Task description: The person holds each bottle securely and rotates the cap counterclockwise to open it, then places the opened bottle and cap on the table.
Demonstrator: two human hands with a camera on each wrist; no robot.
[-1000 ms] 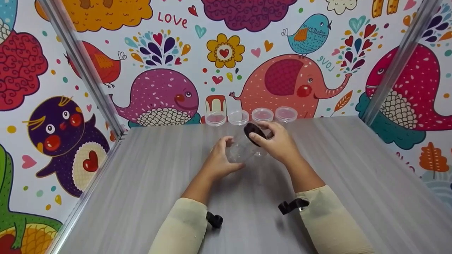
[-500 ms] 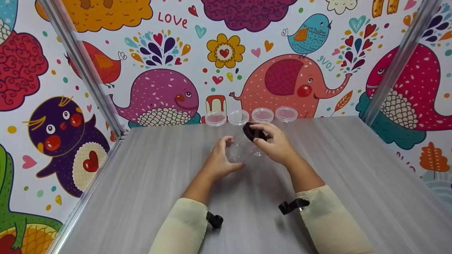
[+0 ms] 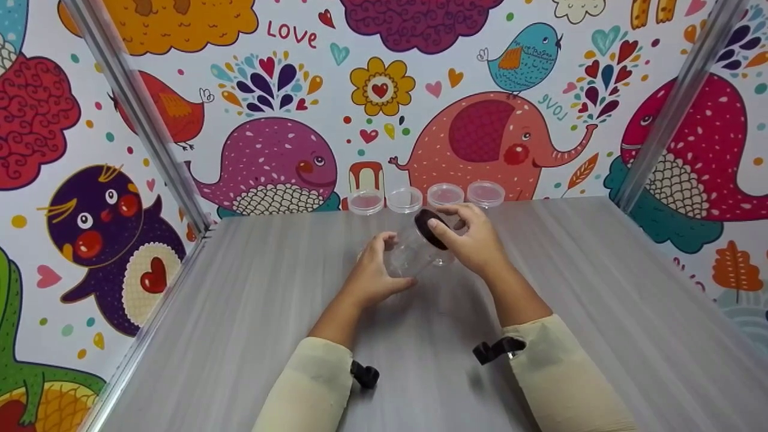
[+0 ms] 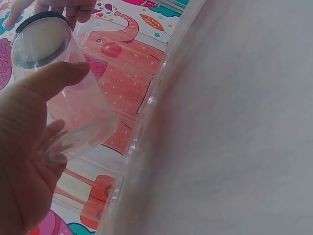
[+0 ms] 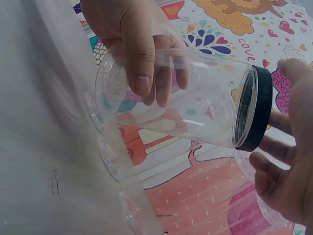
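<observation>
Tilted above the table is a clear plastic jar (image 3: 403,255) with a dark lid (image 3: 427,233) on its upper right end. My left hand (image 3: 371,273) grips the jar's body, thumb on the near side and fingers round the far side, as the left wrist view also shows. My right hand (image 3: 477,243) holds the lid by its edge, its thumb lying against the lid. In the right wrist view the lid (image 5: 257,108) sits on the jar's mouth, and the jar (image 5: 195,105) shows nothing inside.
Several clear jars stand in a row at the table's back edge, among them a left-end jar (image 3: 366,203) and a right-end jar (image 3: 486,194). Behind the grey table (image 3: 270,288) rises a cartoon-printed wall (image 3: 372,36) with metal posts at its corners.
The fingers of my right hand have shifted round the lid, first over its face and now back toward its edge. My left hand and the jar have stayed nearly still.
</observation>
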